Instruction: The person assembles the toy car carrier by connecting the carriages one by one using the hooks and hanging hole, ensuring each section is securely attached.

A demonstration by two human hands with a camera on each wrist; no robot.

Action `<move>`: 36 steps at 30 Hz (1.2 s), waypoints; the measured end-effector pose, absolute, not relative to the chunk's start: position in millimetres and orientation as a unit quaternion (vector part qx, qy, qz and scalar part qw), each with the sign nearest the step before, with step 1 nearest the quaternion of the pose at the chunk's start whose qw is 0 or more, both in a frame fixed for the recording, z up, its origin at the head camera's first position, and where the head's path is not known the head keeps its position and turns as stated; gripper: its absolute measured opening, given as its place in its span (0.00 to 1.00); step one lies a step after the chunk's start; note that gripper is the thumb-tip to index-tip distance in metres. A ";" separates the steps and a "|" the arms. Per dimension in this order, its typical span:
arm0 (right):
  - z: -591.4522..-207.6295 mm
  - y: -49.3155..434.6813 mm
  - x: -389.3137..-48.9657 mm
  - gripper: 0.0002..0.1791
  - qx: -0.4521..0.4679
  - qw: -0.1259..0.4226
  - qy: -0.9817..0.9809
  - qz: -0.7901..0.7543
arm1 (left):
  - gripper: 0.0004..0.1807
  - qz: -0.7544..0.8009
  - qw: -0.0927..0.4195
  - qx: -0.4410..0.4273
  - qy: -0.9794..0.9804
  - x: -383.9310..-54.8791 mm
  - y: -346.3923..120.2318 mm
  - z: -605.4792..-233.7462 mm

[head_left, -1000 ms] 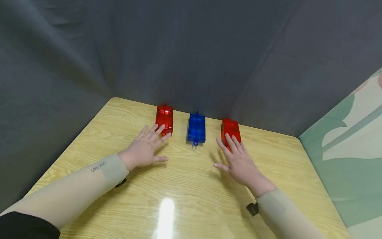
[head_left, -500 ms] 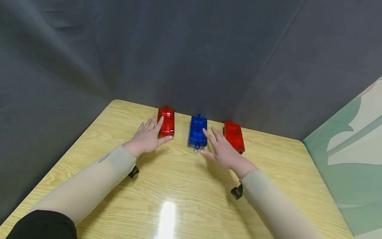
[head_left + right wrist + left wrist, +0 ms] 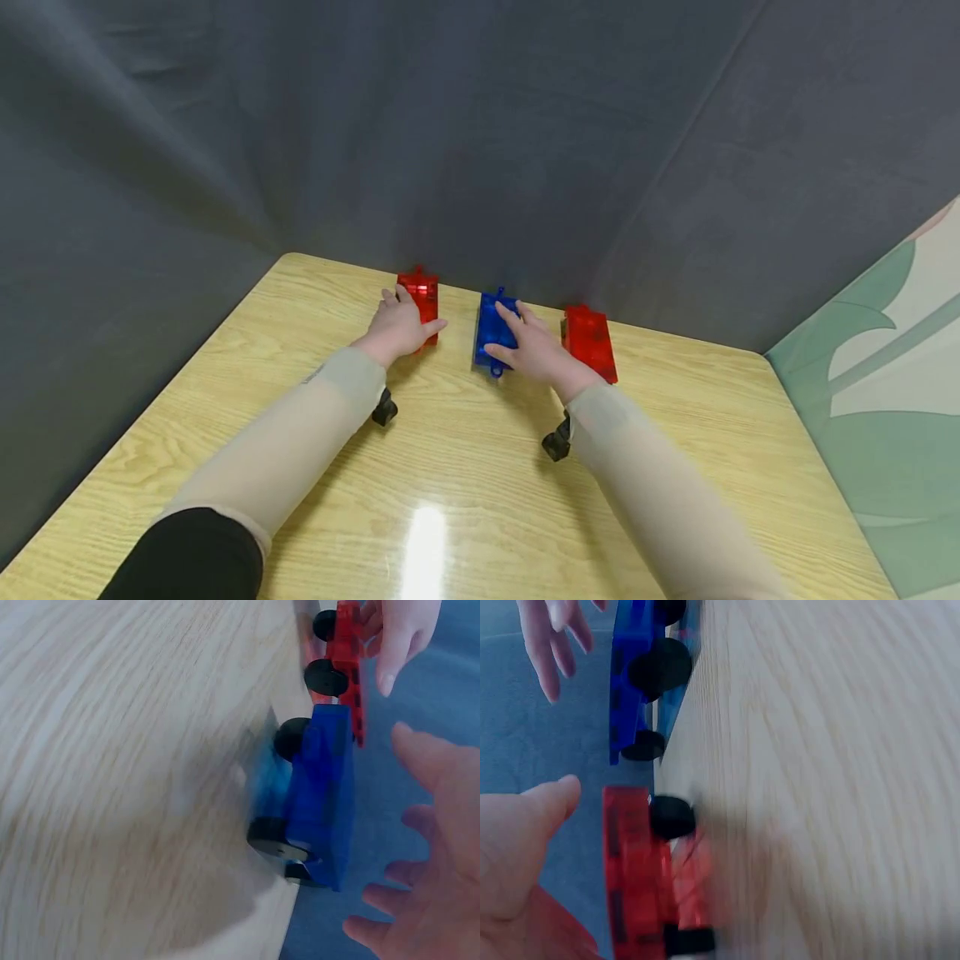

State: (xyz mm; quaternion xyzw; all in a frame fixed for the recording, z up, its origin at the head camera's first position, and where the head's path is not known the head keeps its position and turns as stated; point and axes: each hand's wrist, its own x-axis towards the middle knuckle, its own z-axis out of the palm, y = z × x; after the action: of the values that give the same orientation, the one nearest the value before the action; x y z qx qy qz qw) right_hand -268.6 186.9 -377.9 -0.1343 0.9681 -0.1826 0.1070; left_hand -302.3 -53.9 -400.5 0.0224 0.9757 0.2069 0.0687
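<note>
Three see-through toy cars stand in a row on the table: a red toy car (image 3: 429,308) at left, a blue toy car (image 3: 490,333) in the middle, another red toy car (image 3: 590,343) at right. Over the left red car reaches my left hand (image 3: 400,327), thumb apart from the fingers and partly covering the car. My right hand (image 3: 534,344) hovers over the blue car, fingers spread. Black wheels under the blue car (image 3: 326,795) show in the right wrist view, a gap between it and my fingers. The left wrist view has the red car (image 3: 634,877) beside my left thumb.
The wood-grain table (image 3: 465,450) ends just behind the cars at a dark grey curtain (image 3: 465,142). A green and white leaf-patterned cloth (image 3: 885,400) hangs along the right side. Black wrist cameras sit under both wrists.
My right hand has moved left from the right red car to over the blue one. My left hand has shifted right and forward over the left red car. The cars stay in place.
</note>
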 end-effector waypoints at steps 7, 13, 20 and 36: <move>-390.6 173.0 -277.3 0.41 -0.132 0.122 0.971 -0.160 | 0.62 0.195 0.071 -0.004 0.978 -307.0 -42.7 -408.7; -391.1 163.8 -278.9 0.43 -0.121 0.116 0.975 -0.144 | 0.58 0.177 0.063 -0.019 0.982 -310.2 -36.1 -410.7; -391.1 157.5 -280.5 0.44 -0.124 0.111 0.980 -0.113 | 0.56 0.205 0.055 -0.029 0.977 -313.8 -39.5 -408.2; -383.6 152.4 -289.6 0.42 -0.099 0.117 0.981 -0.118 | 0.44 0.202 0.088 0.010 0.975 -315.7 -55.8 -391.7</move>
State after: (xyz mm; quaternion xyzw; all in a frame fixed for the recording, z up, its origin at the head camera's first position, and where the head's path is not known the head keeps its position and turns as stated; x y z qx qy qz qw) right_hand -289.6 152.4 -383.6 -0.0987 0.9812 -0.1176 0.1166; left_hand -315.7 -55.8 -391.7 0.0100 0.9754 0.2020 0.0879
